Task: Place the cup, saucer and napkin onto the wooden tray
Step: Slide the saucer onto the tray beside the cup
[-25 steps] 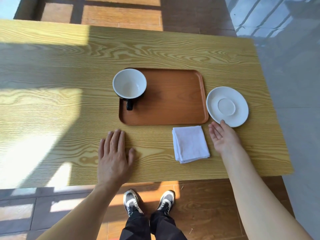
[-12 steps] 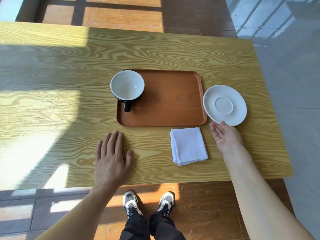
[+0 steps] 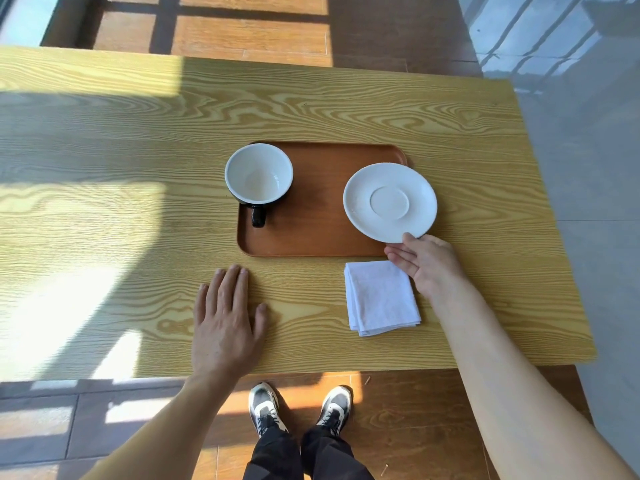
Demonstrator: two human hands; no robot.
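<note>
The brown wooden tray (image 3: 311, 237) lies in the middle of the table. A cup (image 3: 258, 176), black outside and white inside, stands on the tray's left end with its handle toward me. My right hand (image 3: 427, 261) holds the white saucer (image 3: 389, 201) by its near rim, thumb on top and fingers under it. The saucer hangs over the tray's right end, partly past the tray's right edge. A folded white napkin (image 3: 381, 296) lies on the table just in front of the tray's right corner. My left hand (image 3: 225, 320) rests flat on the table, holding nothing.
The yellow wood-grain table (image 3: 138, 150) ends at its right edge near the saucer and at its near edge by my arms. Beyond it are a brown wooden floor, grey tiles at the right, and my shoes (image 3: 299, 407) below.
My right hand took hold of the saucer, lifted it off the table and carried it left over the tray's right end. The left hand, cup and napkin stayed put.
</note>
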